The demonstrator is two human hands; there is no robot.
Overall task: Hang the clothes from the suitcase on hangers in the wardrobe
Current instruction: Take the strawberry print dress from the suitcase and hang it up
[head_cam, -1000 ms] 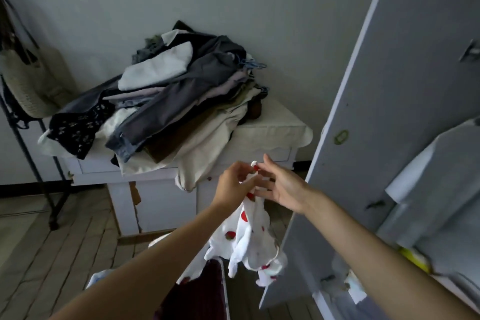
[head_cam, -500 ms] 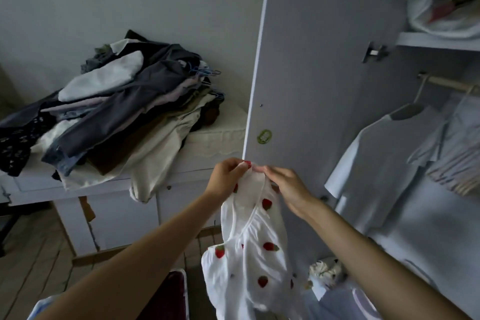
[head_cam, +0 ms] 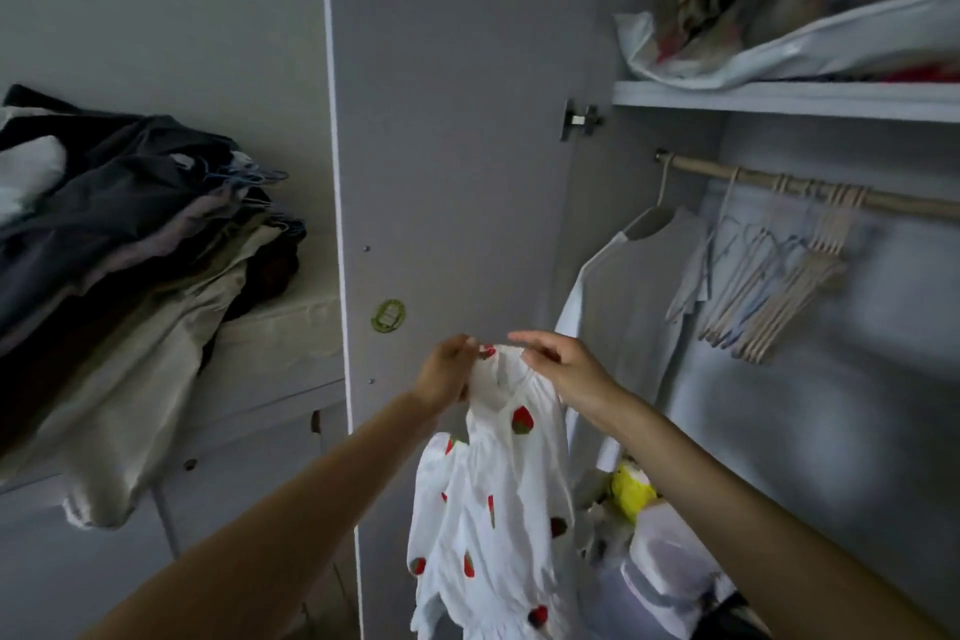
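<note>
A small white garment with red strawberry print (head_cam: 493,499) hangs in front of the open wardrobe door (head_cam: 457,146). My left hand (head_cam: 445,374) pinches its top edge on the left, and my right hand (head_cam: 558,369) pinches the top edge on the right. Inside the wardrobe a wooden rail (head_cam: 810,190) carries a bunch of empty hangers (head_cam: 774,296) and a pale grey-white shirt on a hanger (head_cam: 628,307). The suitcase is out of view.
A pile of dark and beige clothes (head_cam: 124,255) lies on a white cabinet (head_cam: 270,353) at the left. The wardrobe shelf (head_cam: 779,96) holds bagged bedding. Yellow and white bags (head_cam: 639,509) crowd the wardrobe floor.
My view has swung right, from the clothes pile toward the wardrobe interior. Both hands have lifted the strawberry garment and spread its top edge wider.
</note>
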